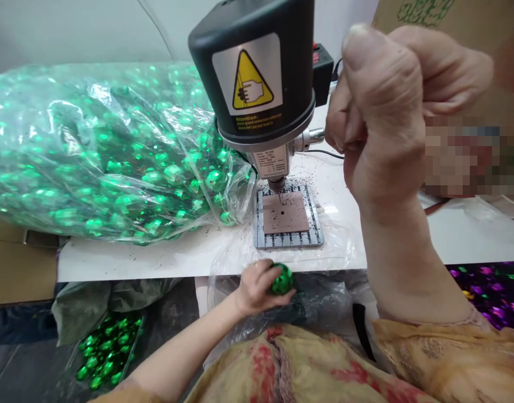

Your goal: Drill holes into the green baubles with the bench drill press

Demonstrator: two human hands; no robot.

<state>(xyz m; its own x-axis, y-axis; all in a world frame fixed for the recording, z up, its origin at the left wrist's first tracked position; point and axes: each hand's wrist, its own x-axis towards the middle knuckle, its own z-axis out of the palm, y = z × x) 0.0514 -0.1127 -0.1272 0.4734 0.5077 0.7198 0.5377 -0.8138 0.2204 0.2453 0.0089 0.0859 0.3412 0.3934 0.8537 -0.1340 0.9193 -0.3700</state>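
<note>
My left hand (259, 288) is closed around a shiny green faceted ball (282, 279), just in front of the table's near edge. Raised beside the drill press (257, 73), my right hand (385, 106) has its fingers curled at the end of the machine's metal lever (316, 135); most of the grip is hidden by the hand itself. Under the drill chuck (277, 183) lies a brown square board (286, 215) with a small dark hole, on a slotted metal base plate (290, 240). Dark shavings are scattered over board and base.
A large clear bag (114, 162) full of green balls fills the table's left side. Below it stands a container of green balls (108, 350). Purple and green shiny pieces (491, 294) lie low at right. Cardboard (445, 17) stands behind my right hand, near a pixelated patch.
</note>
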